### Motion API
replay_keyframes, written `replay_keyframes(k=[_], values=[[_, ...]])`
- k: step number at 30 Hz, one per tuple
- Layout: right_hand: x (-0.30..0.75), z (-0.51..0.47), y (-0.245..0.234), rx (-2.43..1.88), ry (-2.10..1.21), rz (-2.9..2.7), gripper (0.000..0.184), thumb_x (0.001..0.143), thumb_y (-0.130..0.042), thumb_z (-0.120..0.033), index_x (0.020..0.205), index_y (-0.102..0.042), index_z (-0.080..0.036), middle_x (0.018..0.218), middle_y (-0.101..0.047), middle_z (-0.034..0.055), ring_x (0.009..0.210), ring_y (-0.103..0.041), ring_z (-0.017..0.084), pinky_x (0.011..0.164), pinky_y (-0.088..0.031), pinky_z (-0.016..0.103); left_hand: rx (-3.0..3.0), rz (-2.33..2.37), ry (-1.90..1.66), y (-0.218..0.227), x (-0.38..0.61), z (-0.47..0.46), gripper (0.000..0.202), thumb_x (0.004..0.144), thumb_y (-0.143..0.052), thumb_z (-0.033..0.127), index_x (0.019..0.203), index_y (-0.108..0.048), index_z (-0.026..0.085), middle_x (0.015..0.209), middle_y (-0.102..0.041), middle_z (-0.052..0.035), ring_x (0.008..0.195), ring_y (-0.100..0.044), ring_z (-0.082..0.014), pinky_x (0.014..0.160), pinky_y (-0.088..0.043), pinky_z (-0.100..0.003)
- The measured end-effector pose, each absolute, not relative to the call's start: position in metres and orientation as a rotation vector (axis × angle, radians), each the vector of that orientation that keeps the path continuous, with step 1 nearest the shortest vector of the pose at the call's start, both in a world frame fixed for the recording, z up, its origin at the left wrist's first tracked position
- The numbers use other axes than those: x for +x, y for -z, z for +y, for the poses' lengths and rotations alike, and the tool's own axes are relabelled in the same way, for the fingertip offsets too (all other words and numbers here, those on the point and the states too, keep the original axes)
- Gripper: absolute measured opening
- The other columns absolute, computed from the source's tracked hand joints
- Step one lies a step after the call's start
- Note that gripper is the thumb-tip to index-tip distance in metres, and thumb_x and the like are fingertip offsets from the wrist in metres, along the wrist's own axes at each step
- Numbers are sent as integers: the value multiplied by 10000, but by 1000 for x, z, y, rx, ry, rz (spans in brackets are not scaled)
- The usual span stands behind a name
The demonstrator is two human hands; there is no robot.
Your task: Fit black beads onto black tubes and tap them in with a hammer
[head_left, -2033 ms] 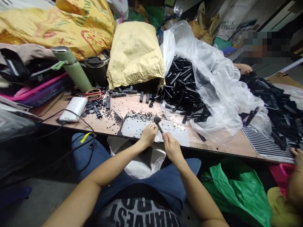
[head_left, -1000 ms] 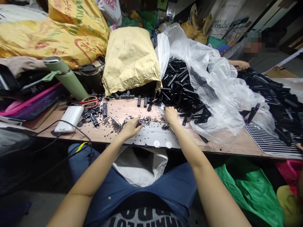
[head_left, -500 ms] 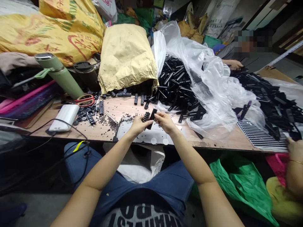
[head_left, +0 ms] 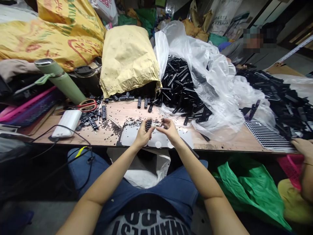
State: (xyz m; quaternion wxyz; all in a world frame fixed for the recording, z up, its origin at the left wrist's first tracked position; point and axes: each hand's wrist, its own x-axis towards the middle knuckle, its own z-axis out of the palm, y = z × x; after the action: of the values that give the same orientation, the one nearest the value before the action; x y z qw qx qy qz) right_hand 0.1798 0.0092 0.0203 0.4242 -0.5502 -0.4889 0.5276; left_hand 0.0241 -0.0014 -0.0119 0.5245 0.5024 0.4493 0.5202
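Both my hands meet over a white sheet point(head_left: 137, 138) at the near edge of the wooden table point(head_left: 227, 145). My left hand point(head_left: 143, 134) pinches a short black ribbed roller point(head_left: 148, 125). My right hand point(head_left: 168, 130) is closed on a long thin black plastic stick point(head_left: 189, 149) that runs down to the right past the table edge. Small black beads point(head_left: 127, 122) lie scattered just beyond my fingers.
A tan paper sack point(head_left: 128, 60) spills ribbed rollers; clear plastic point(head_left: 210, 75) holds a heap of black sticks point(head_left: 181, 86). Left: green flask point(head_left: 61, 80), scissors point(head_left: 86, 105), white power bank point(head_left: 66, 123). Another person's hand point(head_left: 302, 147) rests at the right edge by a striped tray point(head_left: 266, 137).
My right hand reached to the stick pile, took a black stick and came back. My left hand picked a ribbed roller off the table. Both hands now meet at the near edge.
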Motion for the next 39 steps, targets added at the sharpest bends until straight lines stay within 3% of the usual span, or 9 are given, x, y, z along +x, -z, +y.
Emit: replay_keyframes(k=[3, 6, 10, 14, 20, 26, 31, 36, 39], values=[[189, 0, -18, -1321, -895, -1679, 1097, 447, -895, -504, 1364, -373, -207, 1415, -371, 165, 1306, -395, 316, 1017, -460, 477, 875, 859, -1225, 3, 24, -3, 545, 780, -610, 606, 1124, -490, 202, 716, -537, 38, 463, -482, -71, 448, -428, -205], [192, -12, -22, -1178, -744, -1967, 1121, 517, -864, -530, 1427, -304, -193, 1425, -333, 186, 1343, -334, 343, 1030, -442, 513, 695, 793, -1201, -6, 25, -5, 519, 768, -625, 600, 1060, -537, 180, 653, -517, 48, 417, -452, -57, 369, -363, -170], [190, -24, -29, -1105, -629, -2130, 1139, 582, -837, -522, 1479, -201, -223, 1452, -304, 174, 1387, -271, 349, 1122, -320, 547, 685, 836, -1154, -11, 25, -11, 556, 771, -632, 568, 1167, -546, 188, 526, -433, 94, 296, -309, -33, 276, -204, -143], [185, -30, -37, -1042, -599, -2213, 1142, 615, -827, -479, 1498, -141, -246, 1464, -296, 156, 1397, -261, 343, 1153, -275, 541, 663, 899, -1145, -9, 28, -16, 556, 794, -603, 538, 1227, -559, 192, 474, -435, 97, 279, -313, -48, 272, -201, -155], [178, -33, -37, -966, -537, -2280, 1115, 650, -814, -400, 1497, -112, -222, 1448, -304, 172, 1395, -278, 320, 1164, -279, 514, 552, 914, -1331, -9, 40, -20, 349, 699, -715, 421, 891, -665, 134, 598, -598, 24, 454, -539, -82, 428, -425, -183], [178, -31, -29, -965, -615, -2276, 1112, 640, -813, -328, 1490, -105, -220, 1500, -267, 171, 1415, -258, 318, 1173, -261, 510, 523, 921, -1188, -19, 43, -26, 437, 672, -741, 471, 929, -631, 135, 586, -594, 15, 438, -571, -130, 426, -488, -244], [181, -29, -20, -1018, -683, -2179, 1089, 581, -821, -285, 1464, -190, -195, 1441, -351, 174, 1372, -333, 315, 1147, -313, 495, 547, 964, -1057, -14, 40, -23, 379, 739, -689, 468, 899, -631, 130, 600, -591, -10, 466, -576, -130, 459, -506, -252], [177, -27, 9, -1138, -649, -2071, 1060, 570, -803, -269, 1449, -220, -159, 1419, -359, 185, 1356, -337, 314, 1139, -316, 500, 1058, 1120, -1091, 12, 42, -23, 417, 850, -565, 434, 1144, -638, 147, 889, -629, -83, 741, -628, -179, 707, -548, -345], [178, -27, 27, -1260, -558, -2073, 882, 691, -694, -219, 1443, -242, -130, 1416, -369, 201, 1362, -323, 307, 1137, -303, 507, 1712, 1355, -1135, 36, 48, -24, 463, 849, -585, 285, 1291, -560, 151, 1049, -576, -118, 959, -583, -219, 870, -502, -378]])
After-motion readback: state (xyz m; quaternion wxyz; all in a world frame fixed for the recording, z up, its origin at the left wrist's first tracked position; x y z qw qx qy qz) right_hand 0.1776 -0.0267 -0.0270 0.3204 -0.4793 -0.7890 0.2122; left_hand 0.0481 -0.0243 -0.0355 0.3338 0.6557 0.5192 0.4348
